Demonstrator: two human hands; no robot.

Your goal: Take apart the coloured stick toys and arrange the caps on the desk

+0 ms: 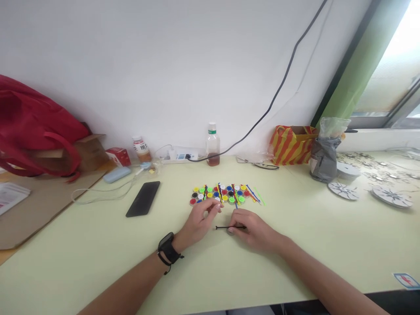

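Head view, right hand: the right hand [251, 228] pinches a black stick [222, 227] between thumb and fingers.
Black stick: lies roughly crosswise at the near side of the coloured discs [224, 192].
Left hand: the left hand [197, 221] is loosely curled, thumb near fingertips; whether it grips anything cannot be told.
Coloured discs: cluster on the counter [203, 280], beyond both hands.
Coloured sticks [254, 194]: lie just right of the cluster.

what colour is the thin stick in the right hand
The thin stick in the right hand looks black; it shows best in the head view.
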